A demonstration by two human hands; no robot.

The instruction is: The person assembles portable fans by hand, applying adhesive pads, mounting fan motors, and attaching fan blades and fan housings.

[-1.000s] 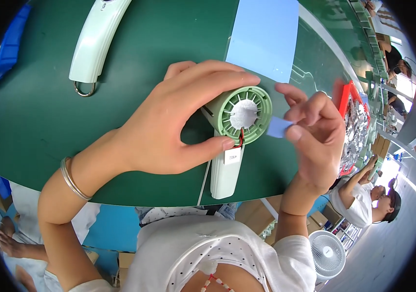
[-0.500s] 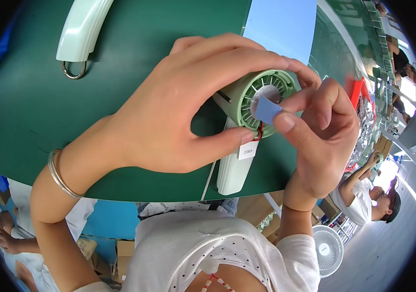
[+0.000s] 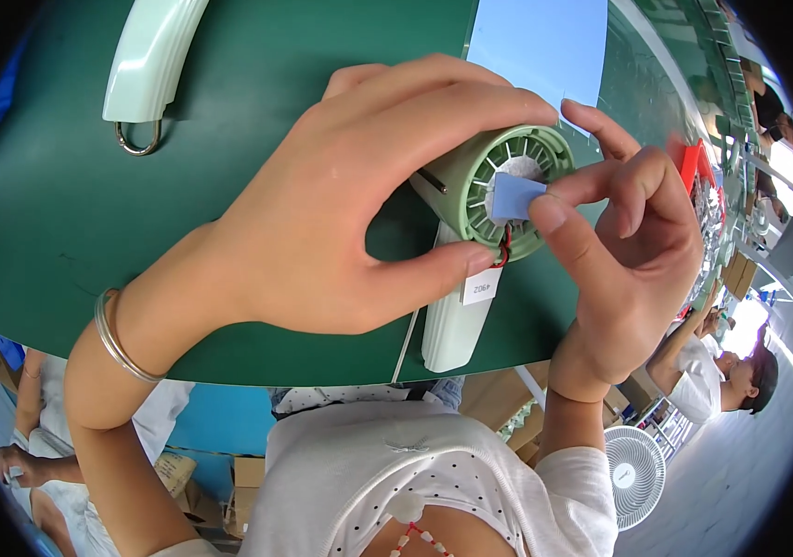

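A green round housing (image 3: 455, 198) with a ring of vanes and red and black wires at its open end sits in the grip of my left hand (image 3: 341, 186). My left fingers curve over its top, and the thumb presses its lower side. Between the thumb and forefinger of my right hand (image 3: 633, 223) is a small blue square piece (image 3: 515, 197), held over the pale round centre of the housing. Whether the piece touches that centre I cannot tell. Below the housing extends a pale green handle (image 3: 457, 330) with a white label near its top.
Another pale green curved handle (image 3: 144, 70) with a metal loop lies at the far left of the green table (image 3: 62, 223). A light blue sheet (image 3: 536, 51) lies at the back. On the right is a red tray (image 3: 694, 172) of shiny parts. Other people sit at both sides.
The blue piece has turned flatter and lies more squarely across the housing's centre. My right hand has shifted slightly right, its rear finger lifting away from the housing. My left grip remains.
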